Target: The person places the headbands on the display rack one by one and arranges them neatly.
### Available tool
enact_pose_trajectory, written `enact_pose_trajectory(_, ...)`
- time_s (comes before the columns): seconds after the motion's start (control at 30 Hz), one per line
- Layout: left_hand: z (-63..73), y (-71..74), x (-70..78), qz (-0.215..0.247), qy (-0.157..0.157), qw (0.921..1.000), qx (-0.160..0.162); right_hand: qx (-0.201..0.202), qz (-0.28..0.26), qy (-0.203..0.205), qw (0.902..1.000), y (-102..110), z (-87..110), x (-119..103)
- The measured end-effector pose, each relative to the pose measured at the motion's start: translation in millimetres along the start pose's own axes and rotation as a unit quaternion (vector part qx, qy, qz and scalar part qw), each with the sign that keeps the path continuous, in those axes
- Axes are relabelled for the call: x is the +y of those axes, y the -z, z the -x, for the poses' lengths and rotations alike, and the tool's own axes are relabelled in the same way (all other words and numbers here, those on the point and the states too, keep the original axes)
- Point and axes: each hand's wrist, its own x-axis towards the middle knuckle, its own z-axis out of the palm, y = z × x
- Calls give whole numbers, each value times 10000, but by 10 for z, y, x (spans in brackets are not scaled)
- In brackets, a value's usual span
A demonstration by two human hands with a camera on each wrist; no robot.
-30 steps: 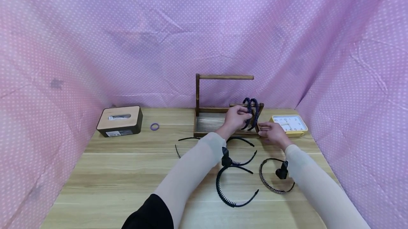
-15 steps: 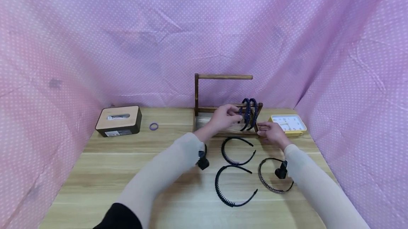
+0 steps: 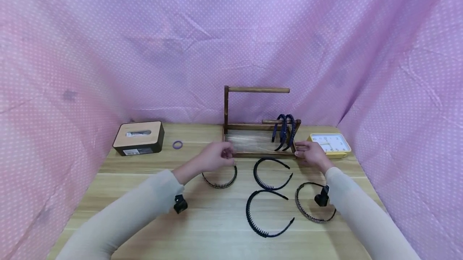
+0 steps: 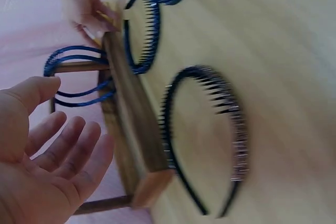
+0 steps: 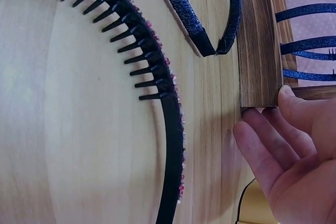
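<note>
My left hand (image 3: 217, 156) is over the table at the front left of a wooden rack (image 3: 264, 156), holding nothing, fingers loosely bent and thumb apart. Just below it lies a toothed headband with a beaded band (image 4: 239, 135). At the rack's right end, my right hand (image 3: 310, 153) grips the frame corner, thumb on the edge and fingertips partly hidden behind it. Two dark blue glittery headbands (image 3: 291, 131) hang from the short lower bar (image 3: 269, 121). The upper bar (image 3: 258, 90) carries nothing.
In front of the rack lie a blue headband (image 3: 257, 175), a dark headband (image 3: 249, 215) and a beaded one (image 3: 302, 208). A yellow clock (image 3: 330, 144) stands right of the right hand. A tissue box (image 3: 139, 137) and a purple ring (image 3: 177, 144) are left.
My left hand has come away from the hanging headbands, moving left and toward me to above the left headband. The right hand stays at the rack's end.
</note>
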Motion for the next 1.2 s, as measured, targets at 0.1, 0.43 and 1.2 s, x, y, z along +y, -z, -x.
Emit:
enact_pose_trajectory(0.1, 167, -88, -110, -9, 142, 9999, -67, 23, 74, 49, 10000, -15, 7, 28)
enact_pose_trajectory(0.43, 441, -287, -378, -169, 247, 9992, -260, 35, 1, 130, 9999, -13, 19, 57)
enact_pose_trajectory(1.2, 583, -440, -516, -598, 296, 9970, -385, -64, 60, 167, 9998, -8, 8, 56)
